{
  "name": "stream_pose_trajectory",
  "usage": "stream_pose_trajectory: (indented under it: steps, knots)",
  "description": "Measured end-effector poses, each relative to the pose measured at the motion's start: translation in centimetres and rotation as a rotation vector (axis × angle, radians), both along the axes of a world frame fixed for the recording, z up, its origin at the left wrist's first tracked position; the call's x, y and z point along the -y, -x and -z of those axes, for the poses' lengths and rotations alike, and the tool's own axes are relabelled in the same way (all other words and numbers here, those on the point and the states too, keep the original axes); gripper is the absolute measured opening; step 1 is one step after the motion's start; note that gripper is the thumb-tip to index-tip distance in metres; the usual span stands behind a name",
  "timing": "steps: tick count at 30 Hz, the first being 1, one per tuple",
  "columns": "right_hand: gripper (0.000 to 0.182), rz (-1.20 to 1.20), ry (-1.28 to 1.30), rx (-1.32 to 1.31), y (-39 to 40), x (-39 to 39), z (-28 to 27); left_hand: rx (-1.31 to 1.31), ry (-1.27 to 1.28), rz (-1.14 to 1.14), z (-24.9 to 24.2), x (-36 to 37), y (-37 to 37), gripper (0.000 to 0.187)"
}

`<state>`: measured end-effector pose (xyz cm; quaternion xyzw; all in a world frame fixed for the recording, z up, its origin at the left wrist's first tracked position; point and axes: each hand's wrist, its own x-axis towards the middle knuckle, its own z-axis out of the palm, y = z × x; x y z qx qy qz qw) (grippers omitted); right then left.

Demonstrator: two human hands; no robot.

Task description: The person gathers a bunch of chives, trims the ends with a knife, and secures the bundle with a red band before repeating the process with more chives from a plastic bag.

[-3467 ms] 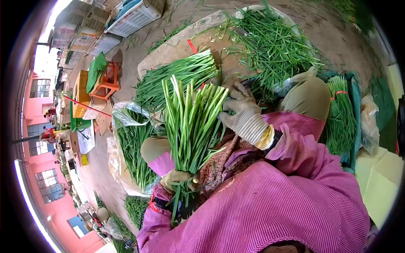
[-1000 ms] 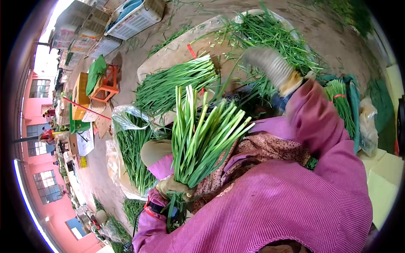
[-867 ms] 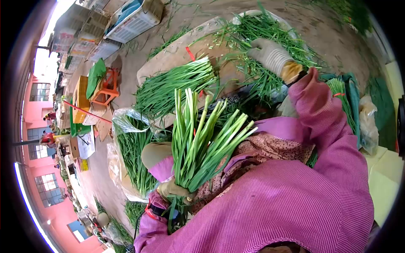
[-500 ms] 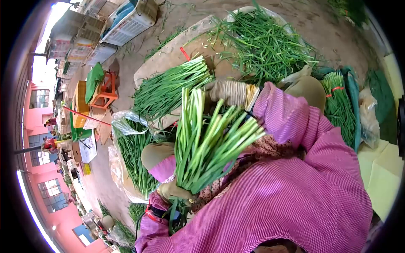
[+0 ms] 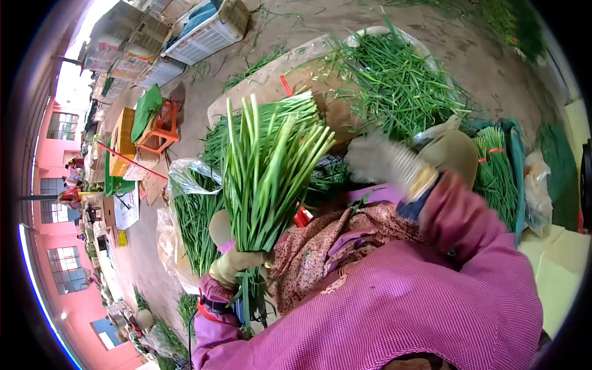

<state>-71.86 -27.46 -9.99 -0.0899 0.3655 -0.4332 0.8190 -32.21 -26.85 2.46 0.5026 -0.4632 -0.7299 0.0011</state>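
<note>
My gloved left hand (image 5: 237, 262) is wrapped round a thick bunch of garlic chives (image 5: 268, 179), pale stem ends pointing up and leaf tips hanging below the fist. My right hand (image 5: 382, 163), in a ribbed glove, is smeared by motion to the right of the bunch, apart from it; its fingers are not clear. Behind the held bunch, a pile of chives (image 5: 296, 111) lies on a board (image 5: 246, 98), partly hidden. A red strip (image 5: 286, 85) lies at the pile's edge. Across my lap is a patterned cloth (image 5: 351, 237).
Loose green leaves (image 5: 401, 80) heap up at the board's far end. Red-banded chives (image 5: 495, 160) stand at right. More chives (image 5: 194, 222) lie in clear plastic at left. Beyond are an orange stool (image 5: 161, 129), a white crate (image 5: 209, 31) and people (image 5: 71, 194) far off.
The bunch in my left hand has swung left and more upright, its stems closer together. My right hand has moved right and down, away from the chive pile.
</note>
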Motion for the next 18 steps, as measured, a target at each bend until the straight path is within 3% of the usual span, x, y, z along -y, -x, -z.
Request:
stream_pose_trajectory:
  steps: [2, 3, 4, 5, 7, 8, 9, 11, 12, 15, 16, 18]
  knots:
    - [0.108, 0.068, -0.072, 0.283, -5.6, -1.9, 0.5, 0.190, 0.145, 0.047, -0.7, -0.3, 1.5, 0.022]
    - [0.097, 0.092, -0.099, 0.552, -8.1, -1.5, 2.1, 0.219, 0.191, 0.046, -0.6, -1.0, 1.8, 0.022]
    - [0.095, 0.142, -0.067, 0.635, -9.4, -1.7, 2.2, 0.270, 0.224, -0.017, -3.1, -2.3, 4.1, 0.026]
    - [0.093, 0.190, -0.042, 0.637, -10.2, -2.0, 1.7, 0.181, 0.547, -0.013, -0.8, -4.3, 3.6, 0.041]
    - [0.089, 0.241, 0.004, 0.588, -10.4, -2.7, 0.9, 0.611, 1.119, 0.296, -1.3, -7.1, 4.8, 0.062]
    - [0.087, 0.247, 0.021, 0.573, -10.3, -2.8, 0.6, 0.827, 1.164, 0.435, -0.5, -8.5, 4.6, 0.090]
    - [0.085, 0.253, 0.026, 0.560, -10.3, -3.3, 0.3, 0.981, 1.137, 0.555, 0.0, -9.4, 5.0, 0.099]
    - [0.081, 0.246, 0.033, 0.535, -10.0, -3.8, 0.1, 1.058, 1.161, 0.567, 1.6, -10.9, 5.2, 0.109]
    - [0.079, 0.242, 0.039, 0.523, -10.1, -4.0, 0.0, 0.940, 1.097, 0.505, 1.3, -11.5, 5.5, 0.114]
    - [0.074, 0.230, 0.037, 0.496, -10.2, -4.6, -0.1, 0.924, 0.860, 0.555, 2.9, -12.2, 6.5, 0.109]
    - [0.072, 0.226, 0.038, 0.491, -10.2, -4.7, -0.2, 0.793, 0.909, 0.548, 2.9, -12.0, 6.2, 0.108]
    - [0.068, 0.212, 0.033, 0.479, -10.3, -5.0, -0.4, 0.776, 0.664, 0.674, 1.5, -11.0, 5.3, 0.105]
